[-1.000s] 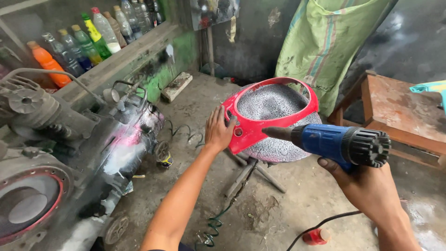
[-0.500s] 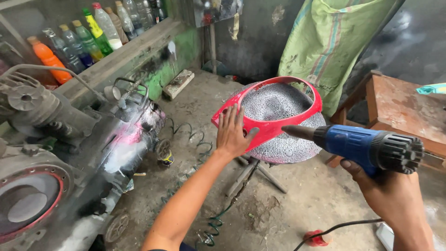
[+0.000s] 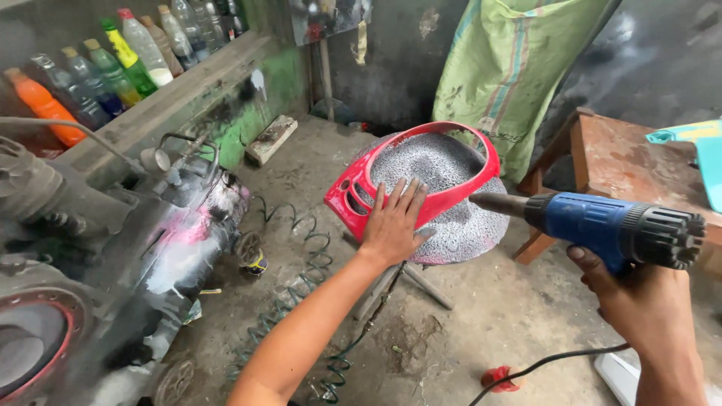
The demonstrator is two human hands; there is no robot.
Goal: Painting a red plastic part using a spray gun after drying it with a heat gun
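Note:
My left hand (image 3: 395, 222) lies flat, fingers spread, on the front of a red plastic fairing panel (image 3: 353, 197) that rests on a paint-speckled round stand top (image 3: 451, 225). My right hand (image 3: 650, 308) grips the handle of a blue heat gun (image 3: 602, 225). Its metal nozzle (image 3: 500, 203) points left at the red panel's right edge, nearly touching it. The gun's black cable (image 3: 556, 359) trails down to the floor.
An air compressor (image 3: 150, 248) with a coiled green hose (image 3: 301, 293) stands at the left. Coloured bottles (image 3: 113, 68) line a ledge above it. A green sack (image 3: 511, 68) hangs behind, beside a brown wooden table (image 3: 617, 158). A red plug (image 3: 500, 376) lies on the concrete floor.
My left hand slid from the panel's left edge onto its front face. My right hand brought the heat gun's nozzle closer to the panel's right side.

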